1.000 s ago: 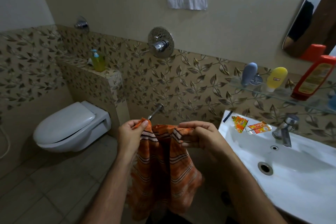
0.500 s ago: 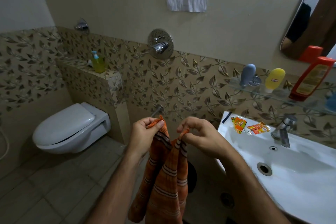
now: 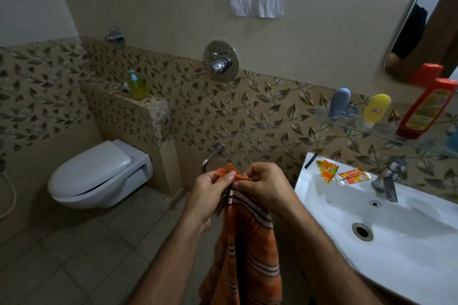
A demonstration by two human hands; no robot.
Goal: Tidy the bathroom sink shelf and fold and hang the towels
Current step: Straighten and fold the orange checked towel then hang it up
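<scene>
An orange striped towel [image 3: 247, 250] hangs folded lengthwise in front of me. My left hand [image 3: 210, 190] and my right hand [image 3: 262, 186] pinch its top corners together, knuckles almost touching. A chrome towel ring [image 3: 210, 156] sticks out of the wall just behind my hands. On the glass shelf [image 3: 352, 126] at the right stand a grey bottle [image 3: 339, 103], a yellow bottle [image 3: 376, 110] and a tall red bottle [image 3: 426, 111].
A white sink [image 3: 396, 250] with a chrome tap [image 3: 387, 181] is at the right; orange sachets [image 3: 328, 171] and a small tube [image 3: 353, 176] lie on its rim. A white toilet [image 3: 99, 173] hangs at the left. A green soap dispenser [image 3: 136, 85] stands on the tiled ledge.
My hands have come together, bringing the towel's two top corners into one bunch. The towel went from spread wide to folded in half and hanging narrow.
</scene>
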